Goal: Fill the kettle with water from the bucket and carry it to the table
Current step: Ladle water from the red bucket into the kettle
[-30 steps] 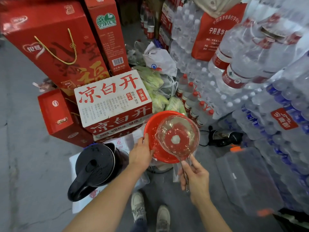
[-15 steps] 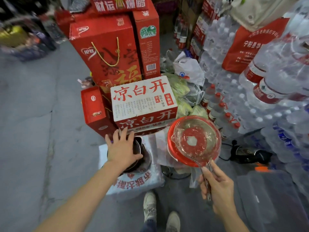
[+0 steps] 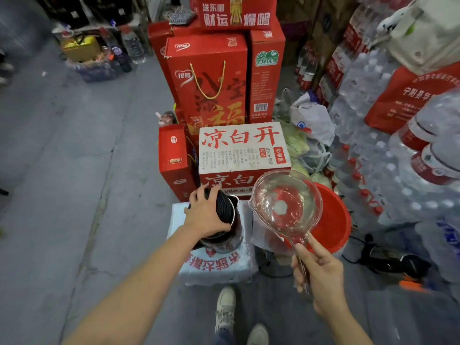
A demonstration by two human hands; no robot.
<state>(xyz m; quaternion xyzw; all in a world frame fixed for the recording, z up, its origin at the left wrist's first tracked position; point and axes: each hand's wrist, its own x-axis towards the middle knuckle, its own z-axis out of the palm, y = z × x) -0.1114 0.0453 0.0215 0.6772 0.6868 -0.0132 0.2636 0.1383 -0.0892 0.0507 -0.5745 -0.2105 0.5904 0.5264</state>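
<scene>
The steel kettle with a black lid stands on a white wrapped pack on the floor. My left hand grips the lid, which is tipped up. My right hand holds the handle of a clear plastic ladle, level and raised over the red bucket. The ladle's bowl sits just right of the kettle. Whether water is in it I cannot tell. The bucket's inside is mostly hidden behind the ladle.
A white and red carton and tall red gift boxes stand right behind the kettle. Stacked packs of bottled water wall in the right side. A black appliance with a cord lies on the floor at right. Grey concrete floor stretches left.
My left hand left the red bucket's rim, went to the kettle and tipped its lid up. The ladle in my right hand stayed over the bucket. My view lifted.
</scene>
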